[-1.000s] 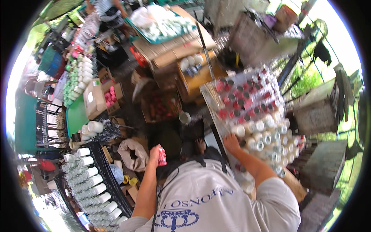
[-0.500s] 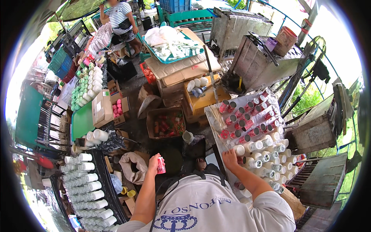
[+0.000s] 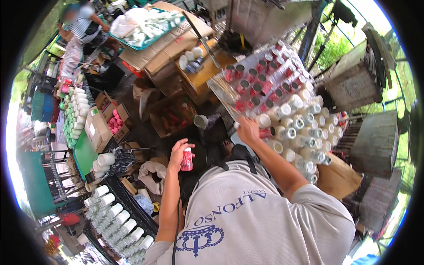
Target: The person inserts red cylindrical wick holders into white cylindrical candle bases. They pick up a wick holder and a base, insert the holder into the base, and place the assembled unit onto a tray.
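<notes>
My left hand (image 3: 179, 154) is wrapped around a red-labelled candle (image 3: 187, 160), upright with its white top showing. To its right, my right hand (image 3: 248, 130) hangs over the near edge of the plastic-covered table (image 3: 215, 91). Its fingers curl together around something small and whitish, too hidden to name. Beside that hand lie several white candles in clear glass (image 3: 286, 133). Farther up the table stand several red-wrapped containers (image 3: 254, 73) with dark open tops. A bundle of thin sticks (image 3: 225, 90) lies at the table's left corner.
An open box (image 3: 161, 126) of red items and a whitish cup (image 3: 201, 121) are on the floor ahead. Rows of white candles (image 3: 126, 229) stand at lower left. A carton (image 3: 98, 129) sits beside pink pieces (image 3: 115, 121). Another person (image 3: 88, 26) is at far upper left.
My view has turned and shifted. The right hand has lifted from among the candles toward the table's near edge, its fingers now curled. The left hand still holds the red candle.
</notes>
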The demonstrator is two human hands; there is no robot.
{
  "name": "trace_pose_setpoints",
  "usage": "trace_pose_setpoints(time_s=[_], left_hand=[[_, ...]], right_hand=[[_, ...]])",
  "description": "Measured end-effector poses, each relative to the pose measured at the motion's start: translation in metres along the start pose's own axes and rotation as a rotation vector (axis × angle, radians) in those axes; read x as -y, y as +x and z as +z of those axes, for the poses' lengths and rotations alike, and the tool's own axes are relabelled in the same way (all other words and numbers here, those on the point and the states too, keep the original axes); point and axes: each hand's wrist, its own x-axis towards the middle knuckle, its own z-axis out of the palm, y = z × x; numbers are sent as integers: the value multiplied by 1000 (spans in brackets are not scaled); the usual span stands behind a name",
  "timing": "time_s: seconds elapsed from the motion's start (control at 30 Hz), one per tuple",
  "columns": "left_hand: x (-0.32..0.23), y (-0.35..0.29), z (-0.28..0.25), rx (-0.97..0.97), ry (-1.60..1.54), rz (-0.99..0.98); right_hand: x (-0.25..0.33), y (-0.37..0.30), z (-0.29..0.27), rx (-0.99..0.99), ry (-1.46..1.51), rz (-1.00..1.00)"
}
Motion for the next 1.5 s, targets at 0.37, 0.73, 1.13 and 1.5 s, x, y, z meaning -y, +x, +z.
trace_pose_setpoints(time_s=[0.37,0.73,1.13,1.5], left_hand=[[-20,29,44,267,178,-7],[48,-7,-54,-219,31,-112],[92,-35,-104,-456,28,-220],[109,-67,-102,-575,-149,-209]], right_hand=[[102,23,-6,519,958,-16],[-91,49,29,361,-447,-279],[-107,66,60,541,-479,-230],[-113,73,73,589,-454,-222]])
